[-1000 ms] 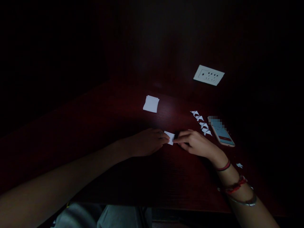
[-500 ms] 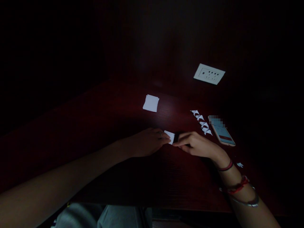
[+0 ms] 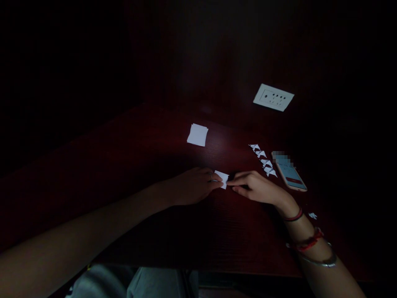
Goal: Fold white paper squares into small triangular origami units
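Note:
A small white paper piece (image 3: 222,178) lies on the dark red table (image 3: 173,223) between my two hands. My left hand (image 3: 194,187) rests on the table with its curled fingertips pressing the paper's left edge. My right hand (image 3: 256,187) lies to the right, its fingers pinched on the paper's right edge. A ring shows on my left hand, and bracelets circle my right wrist. The scene is very dim.
A small stack of white paper squares (image 3: 197,135) lies further back. Several folded white paper pieces (image 3: 263,159) sit in a row to the right, beside a phone (image 3: 289,171). One more white scrap (image 3: 313,215) lies near my right wrist. A white wall socket (image 3: 273,97) is behind.
My right hand's fingertips have slid slightly left along the paper, closing the small gap seen before. My left hand has stayed where it was.

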`<action>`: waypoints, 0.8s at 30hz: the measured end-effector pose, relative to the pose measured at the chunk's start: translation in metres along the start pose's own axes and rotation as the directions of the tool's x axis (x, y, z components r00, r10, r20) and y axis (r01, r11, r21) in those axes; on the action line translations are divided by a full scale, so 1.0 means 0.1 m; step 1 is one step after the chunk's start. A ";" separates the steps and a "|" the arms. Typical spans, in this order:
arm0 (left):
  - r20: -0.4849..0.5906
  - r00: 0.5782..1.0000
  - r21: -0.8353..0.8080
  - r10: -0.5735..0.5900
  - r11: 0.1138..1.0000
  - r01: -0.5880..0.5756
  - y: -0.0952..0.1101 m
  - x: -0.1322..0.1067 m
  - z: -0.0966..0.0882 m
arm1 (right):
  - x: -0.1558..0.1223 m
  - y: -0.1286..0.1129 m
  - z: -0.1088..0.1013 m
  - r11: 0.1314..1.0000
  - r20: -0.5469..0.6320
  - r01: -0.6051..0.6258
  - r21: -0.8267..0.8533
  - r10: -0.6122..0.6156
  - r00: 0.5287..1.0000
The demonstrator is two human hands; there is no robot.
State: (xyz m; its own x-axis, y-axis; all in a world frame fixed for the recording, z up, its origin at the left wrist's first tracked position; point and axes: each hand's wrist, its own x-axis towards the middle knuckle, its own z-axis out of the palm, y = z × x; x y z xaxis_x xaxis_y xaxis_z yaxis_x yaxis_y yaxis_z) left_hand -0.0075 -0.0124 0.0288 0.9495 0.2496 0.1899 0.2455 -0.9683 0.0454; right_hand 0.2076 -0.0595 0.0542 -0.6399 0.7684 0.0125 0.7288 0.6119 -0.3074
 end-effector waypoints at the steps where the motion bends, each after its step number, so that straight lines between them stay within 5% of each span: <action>1: -0.004 1.000 -0.001 0.005 1.000 -0.005 0.00 0.00 0.00 | 0.00 -0.01 0.00 1.000 0.010 0.005 0.012 -0.005 1.000; 14: -0.006 1.000 -0.003 0.004 1.000 -0.004 -0.03 0.00 0.04 | 0.00 -0.10 -0.02 0.989 0.084 0.070 0.131 -0.081 0.993; 24: -0.038 0.999 0.010 0.018 1.000 -0.018 -0.03 -0.01 0.06 | 0.01 -0.04 0.00 1.000 -0.015 -0.016 -0.007 0.016 1.000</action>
State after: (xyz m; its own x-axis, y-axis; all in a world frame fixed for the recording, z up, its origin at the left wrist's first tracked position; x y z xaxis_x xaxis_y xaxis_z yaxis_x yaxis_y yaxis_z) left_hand -0.0080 -0.0098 0.0230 0.9456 0.2318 0.2282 0.2308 -0.9725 0.0318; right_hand 0.2046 -0.0610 0.0554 -0.6242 0.7810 0.0216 0.7410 0.6006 -0.3004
